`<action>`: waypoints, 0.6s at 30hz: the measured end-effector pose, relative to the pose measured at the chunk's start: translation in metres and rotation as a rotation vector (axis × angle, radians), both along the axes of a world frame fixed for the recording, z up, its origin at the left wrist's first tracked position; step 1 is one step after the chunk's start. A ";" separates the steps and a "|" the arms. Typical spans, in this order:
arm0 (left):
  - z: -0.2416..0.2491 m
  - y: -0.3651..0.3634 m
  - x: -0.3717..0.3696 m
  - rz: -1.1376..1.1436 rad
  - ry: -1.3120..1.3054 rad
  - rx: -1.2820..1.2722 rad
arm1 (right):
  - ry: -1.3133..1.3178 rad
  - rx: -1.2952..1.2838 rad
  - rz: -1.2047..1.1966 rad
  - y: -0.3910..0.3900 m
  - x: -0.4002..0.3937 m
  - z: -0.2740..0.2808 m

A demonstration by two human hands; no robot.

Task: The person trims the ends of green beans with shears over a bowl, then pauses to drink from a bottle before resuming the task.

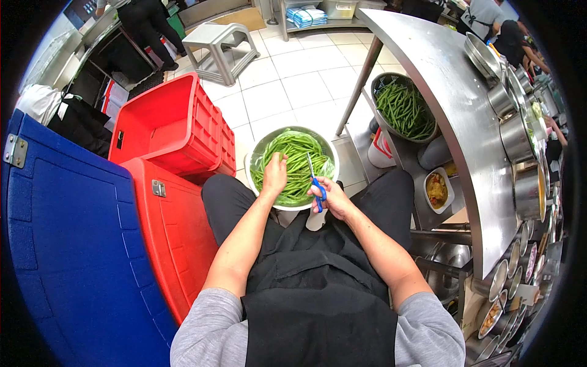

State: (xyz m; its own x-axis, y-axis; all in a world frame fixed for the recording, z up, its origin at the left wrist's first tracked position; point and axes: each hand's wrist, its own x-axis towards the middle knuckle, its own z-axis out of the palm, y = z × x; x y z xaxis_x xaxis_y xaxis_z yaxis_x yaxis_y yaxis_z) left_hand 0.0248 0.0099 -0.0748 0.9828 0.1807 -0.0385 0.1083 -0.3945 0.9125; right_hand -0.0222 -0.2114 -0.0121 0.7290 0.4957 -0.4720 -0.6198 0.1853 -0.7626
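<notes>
A round bowl (251, 177) between my knees holds a heap of long green beans (293, 147), with clear plastic showing along its sides. My left hand (275, 174) is over the left part of the heap, fingers curled closed on green beans; how many is hidden. In my right hand (330, 199) is a pair of scissors with blue handles (319, 194). The blades point up and away from me, over the right side of the beans, and look nearly closed.
Red crates (165, 122), a red cooler box (174, 238) and a blue one (73, 244) stand at left. To the right, a steel table (440, 79) carries pots; its lower shelf holds a basket of green beans (403, 110). A grey stool (220, 46) and co-workers are farther off.
</notes>
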 end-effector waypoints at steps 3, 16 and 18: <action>0.016 -0.012 -0.001 -0.033 -0.179 0.462 | -0.006 -0.007 -0.013 -0.002 0.001 0.000; 0.049 -0.010 -0.005 -0.008 0.005 0.384 | -0.036 -0.017 -0.097 -0.001 0.004 0.000; 0.044 -0.003 -0.008 0.001 -0.052 0.317 | -0.039 -0.008 -0.092 -0.002 0.005 -0.002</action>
State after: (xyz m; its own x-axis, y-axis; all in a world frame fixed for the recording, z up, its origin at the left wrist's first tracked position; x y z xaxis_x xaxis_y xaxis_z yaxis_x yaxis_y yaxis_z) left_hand 0.0171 0.0072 -0.0308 0.9817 0.1768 0.0703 0.0653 -0.6603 0.7482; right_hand -0.0176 -0.2131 -0.0137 0.7891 0.4222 -0.4461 -0.5701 0.2333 -0.7877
